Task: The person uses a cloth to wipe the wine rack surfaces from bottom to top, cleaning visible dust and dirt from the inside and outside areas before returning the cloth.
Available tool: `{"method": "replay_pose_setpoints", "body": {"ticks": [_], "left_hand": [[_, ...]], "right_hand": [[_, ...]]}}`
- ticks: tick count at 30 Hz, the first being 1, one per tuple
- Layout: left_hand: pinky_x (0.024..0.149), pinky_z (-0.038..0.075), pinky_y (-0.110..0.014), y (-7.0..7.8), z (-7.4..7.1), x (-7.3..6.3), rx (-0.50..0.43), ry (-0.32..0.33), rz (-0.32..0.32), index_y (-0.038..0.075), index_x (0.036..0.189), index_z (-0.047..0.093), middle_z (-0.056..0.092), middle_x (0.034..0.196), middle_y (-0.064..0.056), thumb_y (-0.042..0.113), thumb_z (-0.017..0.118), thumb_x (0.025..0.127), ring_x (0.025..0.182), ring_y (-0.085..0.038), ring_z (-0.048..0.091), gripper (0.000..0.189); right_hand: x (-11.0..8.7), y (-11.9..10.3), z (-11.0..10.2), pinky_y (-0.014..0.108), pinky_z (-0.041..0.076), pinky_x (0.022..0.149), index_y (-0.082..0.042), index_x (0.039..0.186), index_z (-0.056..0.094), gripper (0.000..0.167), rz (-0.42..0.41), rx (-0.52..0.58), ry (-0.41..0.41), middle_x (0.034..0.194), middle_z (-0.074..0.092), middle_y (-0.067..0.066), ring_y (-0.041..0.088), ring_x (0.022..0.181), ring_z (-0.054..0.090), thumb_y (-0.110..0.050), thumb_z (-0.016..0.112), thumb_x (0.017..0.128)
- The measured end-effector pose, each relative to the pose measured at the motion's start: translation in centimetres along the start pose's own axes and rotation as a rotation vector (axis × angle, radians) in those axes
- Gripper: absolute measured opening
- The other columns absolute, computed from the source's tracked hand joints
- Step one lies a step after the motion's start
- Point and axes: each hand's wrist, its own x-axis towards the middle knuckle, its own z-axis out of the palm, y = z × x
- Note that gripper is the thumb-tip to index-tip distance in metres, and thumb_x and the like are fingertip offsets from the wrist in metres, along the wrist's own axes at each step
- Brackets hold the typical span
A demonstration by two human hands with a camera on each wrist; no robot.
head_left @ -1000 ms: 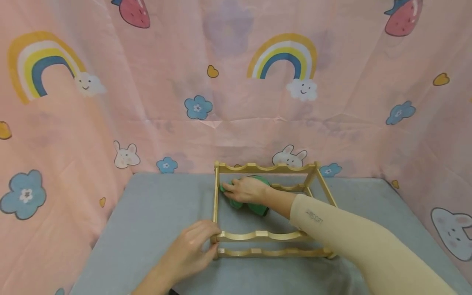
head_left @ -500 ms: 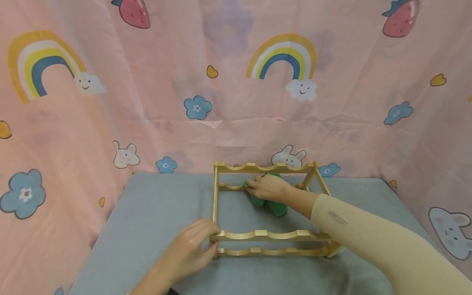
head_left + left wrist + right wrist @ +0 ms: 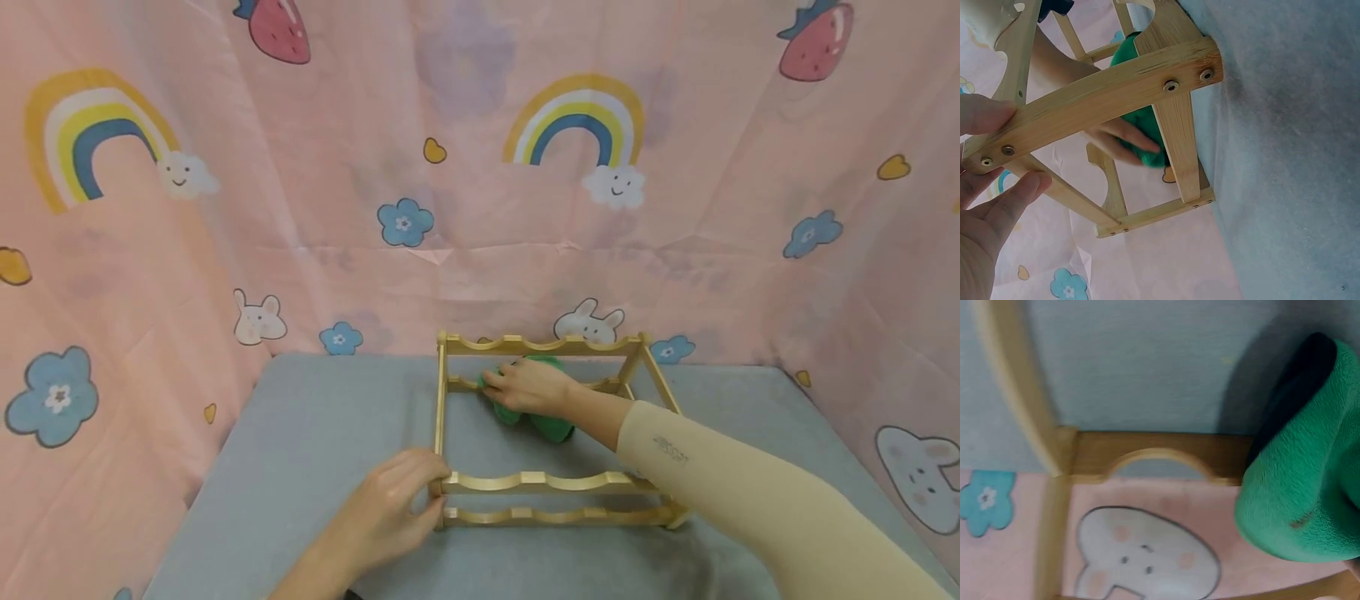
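A light wooden rack (image 3: 532,481) with scalloped rails stands on a grey-blue covered table. My left hand (image 3: 386,504) grips its front left corner post; in the left wrist view the fingers (image 3: 1019,197) and thumb lie on either side of the end bar. Inside the frame, my right hand (image 3: 532,387) holds a bunched green cloth (image 3: 553,427) low near the rear rail. Fuzzy green on one side and dark on the other, the cloth (image 3: 1300,481) fills the right of the right wrist view. The right palm is hidden from above.
The grey-blue tabletop (image 3: 322,417) extends on both sides of the rack. A pink curtain (image 3: 480,275) printed with rainbows, rabbits and flowers hangs close behind and at the sides. The right forearm passes over the rack's right end.
My right hand first moved right with the green cloth inside the rack, then came part of the way back left. The left hand keeps its grip on the corner.
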Motion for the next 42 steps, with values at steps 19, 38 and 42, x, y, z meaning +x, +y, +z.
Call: {"method": "replay_pose_setpoints", "body": {"ticks": [19, 38, 42], "left_hand": [[0.087, 0.058, -0.023, -0.1, 0.3, 0.4, -0.022, 0.009, 0.007, 0.010, 0.104, 0.067, 0.069, 0.098, 0.003, -0.013, 0.083, 0.070, 0.091, -0.011, 0.066, 0.044], [0.090, 0.059, -0.025, -0.3, 0.1, 0.1, -0.009, 0.016, 0.008, 0.009, 0.105, 0.068, 0.071, 0.101, 0.002, -0.011, 0.082, 0.070, 0.096, -0.014, 0.069, 0.042], [0.090, 0.059, -0.025, -0.3, 0.0, 0.1, -0.005, 0.020, 0.009, 0.009, 0.104, 0.068, 0.071, 0.101, 0.002, -0.011, 0.082, 0.070, 0.096, -0.015, 0.069, 0.042]], "right_hand": [[2.6, -0.3, -1.3, 0.022, 0.046, 0.061, -0.020, 0.148, 0.059, 0.043, -0.007, 0.008, 0.090, 0.137, 0.055, 0.003, 0.015, 0.090, 0.054, -0.021, 0.064, 0.106], [1.1, 2.9, -2.9, 0.024, 0.042, 0.056, -0.010, 0.128, 0.070, 0.028, 0.099, 0.026, 0.301, 0.120, 0.055, 0.010, 0.018, 0.078, 0.043, -0.021, 0.062, 0.103], [-0.3, 3.5, -2.7, 0.024, 0.042, 0.058, -0.009, 0.128, 0.070, 0.026, 0.086, 0.042, 0.280, 0.118, 0.055, 0.010, 0.018, 0.080, 0.043, -0.020, 0.060, 0.106]]}}
